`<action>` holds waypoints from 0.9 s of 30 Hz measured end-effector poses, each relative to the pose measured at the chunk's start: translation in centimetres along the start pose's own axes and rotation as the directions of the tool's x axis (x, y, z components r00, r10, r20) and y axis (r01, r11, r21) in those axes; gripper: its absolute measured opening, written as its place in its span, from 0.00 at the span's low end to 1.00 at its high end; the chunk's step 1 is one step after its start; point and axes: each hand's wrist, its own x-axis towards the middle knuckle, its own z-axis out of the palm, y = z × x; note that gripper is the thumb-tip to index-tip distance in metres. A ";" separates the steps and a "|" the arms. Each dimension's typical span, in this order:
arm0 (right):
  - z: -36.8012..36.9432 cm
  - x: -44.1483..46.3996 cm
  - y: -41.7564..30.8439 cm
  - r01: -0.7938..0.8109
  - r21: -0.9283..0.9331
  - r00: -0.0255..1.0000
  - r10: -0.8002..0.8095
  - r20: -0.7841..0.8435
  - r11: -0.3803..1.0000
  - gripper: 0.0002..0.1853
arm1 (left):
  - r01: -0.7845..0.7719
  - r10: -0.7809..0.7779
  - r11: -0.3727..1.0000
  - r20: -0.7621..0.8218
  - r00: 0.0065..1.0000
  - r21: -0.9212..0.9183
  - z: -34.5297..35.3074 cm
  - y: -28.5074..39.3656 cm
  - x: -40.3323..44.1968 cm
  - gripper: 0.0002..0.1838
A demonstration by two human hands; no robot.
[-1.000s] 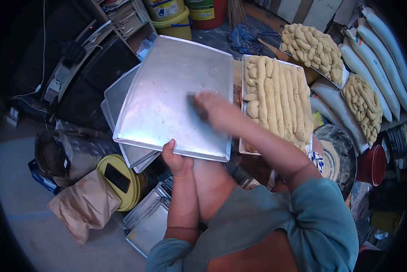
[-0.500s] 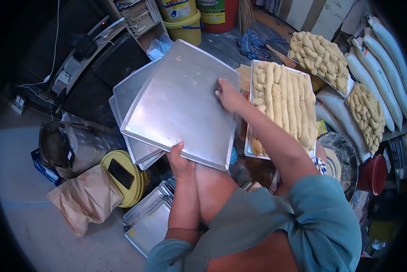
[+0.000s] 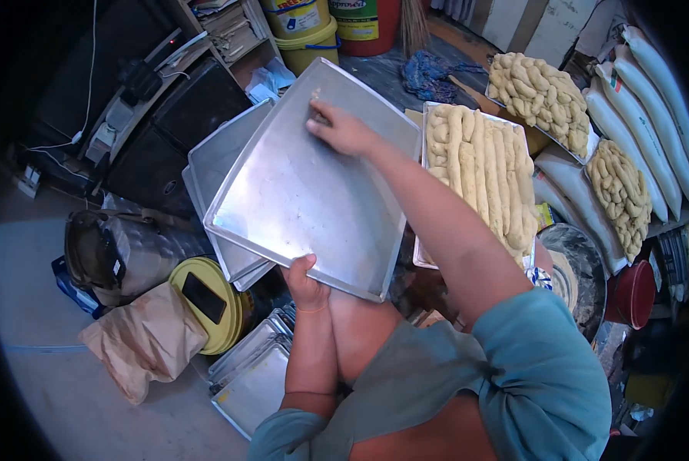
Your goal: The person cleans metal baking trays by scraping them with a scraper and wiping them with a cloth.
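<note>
A shallow metal baking tray (image 3: 314, 200) is tilted in front of me, resting partly over my lap. My left hand (image 3: 304, 283) is closed on its near rim, thumb on top and fingers hidden beneath. Over the tray's upper part, my right hand (image 3: 341, 132) reaches with bent, parted fingers close to or touching the metal. A small pale-yellow dab (image 3: 316, 94) sits just beyond those fingertips. More baking trays (image 3: 220, 150) lie underneath, to the left. To the right, a tray of dough ropes (image 3: 479, 169) stands beside my right forearm.
More shaped dough is piled on trays (image 3: 540, 104) at the back right, by white sacks (image 3: 640, 115). Stacked trays (image 3: 256, 384) lie below left, near a yellow-lidded bucket (image 3: 233, 307) with a phone (image 3: 204, 297) on it and a brown paper bag (image 3: 145, 338). Margarine buckets (image 3: 310, 50) stand behind.
My right hand has moved from the tray's right edge, leftward and up across its surface. The tray has shifted slightly; my left hand keeps its hold on the near rim.
</note>
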 end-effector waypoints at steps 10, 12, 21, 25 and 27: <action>2.4 0.5 -0.5 0.108 -0.119 0.990 -0.117 -0.076 0.987 0.34 | -0.013 0.012 0.999 0.025 1.000 0.046 0.2 0.3 -0.4 0.38; 0.7 3.7 1.0 -0.022 0.003 0.990 0.022 -0.136 1.000 0.36 | -0.015 0.013 0.999 0.039 0.999 0.048 0.1 0.5 -0.6 0.40; 2.0 -2.4 -2.0 0.052 0.028 0.998 -0.053 0.029 0.998 0.38 | -0.011 0.006 0.997 0.058 0.998 0.079 -0.2 0.6 0.1 0.40; 4.6 -13.0 -7.6 0.239 -0.146 0.954 -0.204 0.220 0.960 0.38 | -0.040 0.040 0.999 -0.021 0.999 0.007 2.9 1.2 -0.3 0.36; 5.1 -14.6 -8.0 0.314 -0.153 0.942 -0.286 0.176 0.937 0.37 | -0.003 0.004 0.999 -0.040 0.999 0.040 1.7 0.9 -0.3 0.39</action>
